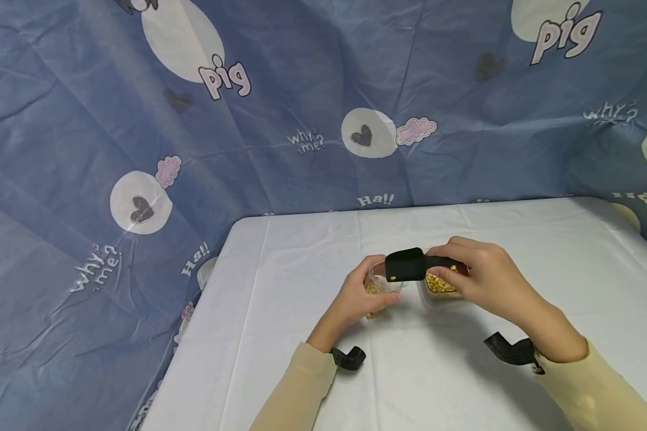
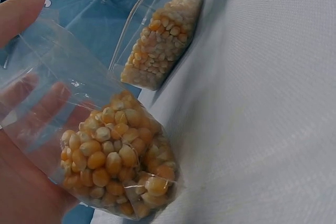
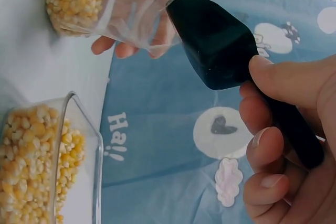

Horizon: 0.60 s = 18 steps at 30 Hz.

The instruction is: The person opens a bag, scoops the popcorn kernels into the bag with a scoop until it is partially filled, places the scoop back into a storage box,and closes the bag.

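Just left of the box [image 1: 440, 303], probably for a short reach, the left hand [image 1: 353, 296] curls its fingers round the bag [image 2: 79, 69] of corn [image 2: 107, 161], seemingly steadying its mouth. The right hand [image 1: 485, 278], fingers clamped on the scoop [image 1: 405, 265], holds its tip there, likely against spills.

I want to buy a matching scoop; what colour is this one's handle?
Black; the scoop's handle shows best in the right wrist view.

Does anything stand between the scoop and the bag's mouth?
Nothing visible: the right hand holds the scoop with its tip at the mouth of the bag, which the left hand grips. The box stands beside the bag, not between.
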Each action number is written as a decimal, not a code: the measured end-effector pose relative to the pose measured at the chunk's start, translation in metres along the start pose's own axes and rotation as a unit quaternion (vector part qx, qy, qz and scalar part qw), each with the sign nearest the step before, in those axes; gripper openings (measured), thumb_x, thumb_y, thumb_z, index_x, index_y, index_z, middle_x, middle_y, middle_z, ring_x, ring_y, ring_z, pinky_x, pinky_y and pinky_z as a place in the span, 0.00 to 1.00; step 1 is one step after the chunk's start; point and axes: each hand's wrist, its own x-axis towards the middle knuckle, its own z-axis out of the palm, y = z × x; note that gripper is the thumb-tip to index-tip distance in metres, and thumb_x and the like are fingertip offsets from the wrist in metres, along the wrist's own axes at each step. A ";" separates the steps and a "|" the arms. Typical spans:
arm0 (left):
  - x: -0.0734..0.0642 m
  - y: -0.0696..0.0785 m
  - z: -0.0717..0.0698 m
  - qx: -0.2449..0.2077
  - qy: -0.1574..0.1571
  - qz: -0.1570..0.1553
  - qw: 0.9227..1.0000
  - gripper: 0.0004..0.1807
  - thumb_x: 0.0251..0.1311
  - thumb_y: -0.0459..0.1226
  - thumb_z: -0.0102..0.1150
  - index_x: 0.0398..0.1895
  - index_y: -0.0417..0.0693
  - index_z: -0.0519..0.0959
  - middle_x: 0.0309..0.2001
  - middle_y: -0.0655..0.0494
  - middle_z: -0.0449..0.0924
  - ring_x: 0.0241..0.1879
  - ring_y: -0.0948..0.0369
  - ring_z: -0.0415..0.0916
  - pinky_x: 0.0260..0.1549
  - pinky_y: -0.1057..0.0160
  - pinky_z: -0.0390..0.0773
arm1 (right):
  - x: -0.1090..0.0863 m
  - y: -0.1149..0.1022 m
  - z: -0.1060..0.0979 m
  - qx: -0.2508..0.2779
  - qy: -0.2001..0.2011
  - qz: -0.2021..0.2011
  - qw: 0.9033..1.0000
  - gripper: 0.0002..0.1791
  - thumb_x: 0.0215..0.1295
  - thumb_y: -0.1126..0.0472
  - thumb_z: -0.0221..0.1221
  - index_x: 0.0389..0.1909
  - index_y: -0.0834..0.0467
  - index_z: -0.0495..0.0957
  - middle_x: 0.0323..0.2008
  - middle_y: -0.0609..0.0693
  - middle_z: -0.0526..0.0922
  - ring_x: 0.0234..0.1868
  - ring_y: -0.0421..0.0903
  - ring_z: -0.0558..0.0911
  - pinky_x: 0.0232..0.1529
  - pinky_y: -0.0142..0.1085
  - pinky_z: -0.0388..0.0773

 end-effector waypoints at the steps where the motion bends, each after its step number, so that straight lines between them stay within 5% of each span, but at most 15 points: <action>1: 0.000 0.000 0.000 0.000 0.001 0.000 1.000 0.37 0.55 0.43 0.77 0.66 0.71 0.69 0.57 0.64 0.78 0.61 0.65 0.73 0.61 0.50 0.70 | 0.000 0.000 -0.001 0.003 0.001 -0.001 1.000 0.18 0.54 0.62 0.76 0.45 0.47 0.86 0.31 0.31 0.75 0.20 0.31 0.66 0.21 0.24 0.62; 8: -0.001 0.000 0.000 0.007 0.003 -0.008 1.000 0.38 0.54 0.44 0.77 0.67 0.73 0.69 0.56 0.66 0.79 0.59 0.64 0.74 0.59 0.55 0.71 | 0.000 -0.001 -0.002 0.028 0.006 -0.010 1.000 0.20 0.52 0.63 0.77 0.45 0.46 0.86 0.32 0.32 0.77 0.21 0.32 0.67 0.21 0.23 0.63; 18: 0.000 0.000 0.001 0.003 0.003 -0.015 1.000 0.36 0.54 0.43 0.77 0.66 0.68 0.71 0.57 0.64 0.77 0.49 0.61 0.79 0.45 0.55 0.81 | -0.001 -0.005 0.008 -0.013 0.002 -0.053 0.998 0.21 0.48 0.65 0.77 0.45 0.47 0.87 0.33 0.33 0.77 0.21 0.31 0.67 0.21 0.27 0.65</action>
